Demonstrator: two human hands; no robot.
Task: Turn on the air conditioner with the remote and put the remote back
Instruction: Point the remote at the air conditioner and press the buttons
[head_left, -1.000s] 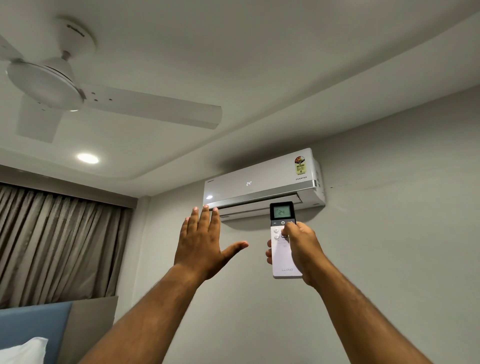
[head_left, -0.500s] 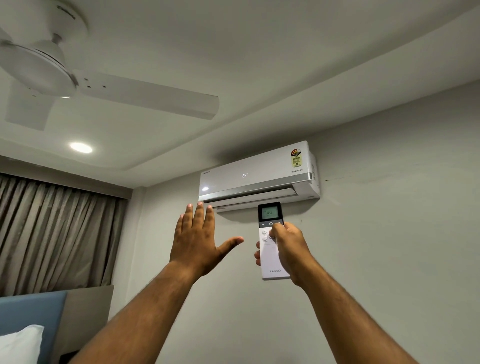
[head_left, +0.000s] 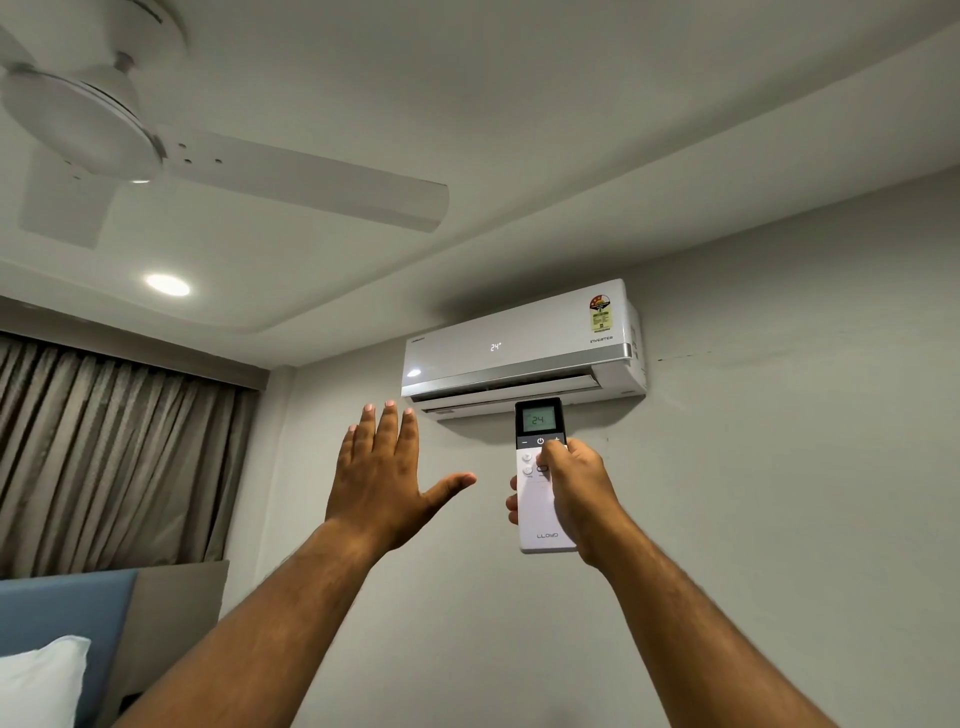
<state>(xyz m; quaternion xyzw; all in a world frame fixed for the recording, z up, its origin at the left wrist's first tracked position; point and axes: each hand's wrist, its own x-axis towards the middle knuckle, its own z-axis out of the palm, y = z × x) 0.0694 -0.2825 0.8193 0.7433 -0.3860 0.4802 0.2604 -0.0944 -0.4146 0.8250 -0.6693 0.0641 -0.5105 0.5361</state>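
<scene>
A white air conditioner (head_left: 519, 348) hangs high on the grey wall, its front lit with "24" and its lower flap slightly open. My right hand (head_left: 576, 493) grips a white remote (head_left: 539, 421) upright just below the unit, thumb resting on the buttons under the screen, which reads 24. My left hand (head_left: 384, 478) is raised beside it, to the left, palm toward the wall with fingers spread and nothing in it.
A white ceiling fan (head_left: 104, 135) hangs at the upper left, with a round ceiling light (head_left: 167, 285) beyond it. Brown curtains (head_left: 114, 457) cover the left side. A blue headboard (head_left: 57, 613) and a white pillow (head_left: 41, 680) sit at the lower left.
Both hands and the remote keep their pose below the unit. The flap on the air conditioner has opened a little more, and the view has shifted slightly.
</scene>
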